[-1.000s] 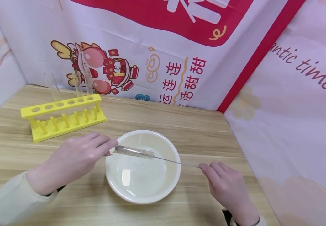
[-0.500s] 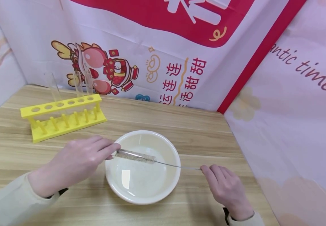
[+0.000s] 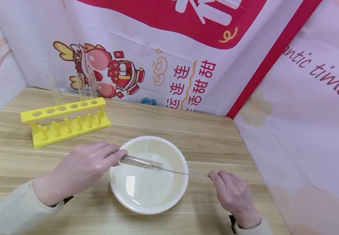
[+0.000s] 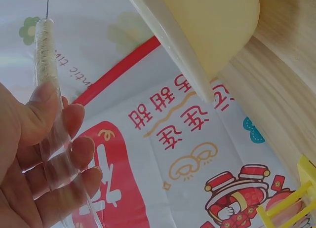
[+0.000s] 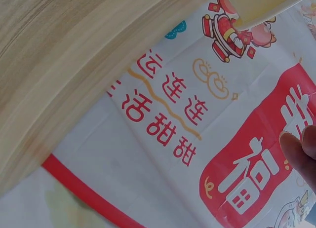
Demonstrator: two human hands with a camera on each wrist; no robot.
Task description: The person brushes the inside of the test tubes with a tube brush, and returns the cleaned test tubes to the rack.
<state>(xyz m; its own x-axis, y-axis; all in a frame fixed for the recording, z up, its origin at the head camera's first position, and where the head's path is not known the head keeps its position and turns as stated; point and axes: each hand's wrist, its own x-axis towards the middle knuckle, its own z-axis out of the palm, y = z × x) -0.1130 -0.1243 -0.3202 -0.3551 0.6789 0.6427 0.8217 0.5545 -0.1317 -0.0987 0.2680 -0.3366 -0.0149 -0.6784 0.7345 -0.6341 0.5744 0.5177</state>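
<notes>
My left hand [image 3: 82, 168] grips a clear glass test tube [image 4: 58, 139], thumb on one side and fingers wrapped round the other. In the head view the tube lies almost level over a white bowl [image 3: 146, 197], its mouth pointing right. The pale bristles of a test tube brush [image 4: 45, 55] fill the mouth end of the tube. Its thin wire handle [image 3: 173, 171] runs out to the right past the bowl's rim, bowed slightly. My right hand [image 3: 235, 194] pinches the far end of that wire between thumb and fingers; only its fingertips [image 5: 296, 151] show in the right wrist view.
A yellow test tube rack [image 3: 66, 130] stands at the back left of the wooden table [image 3: 169, 120], with several clear tubes upright in it. Light is reflected inside the bowl. A printed cloth [image 3: 163, 36] hangs behind the table, and another [image 3: 310, 137] on the right.
My left hand and the tube have shifted slightly right and toward me, the tube tilting a little more down to the right. My right hand has moved only a touch.
</notes>
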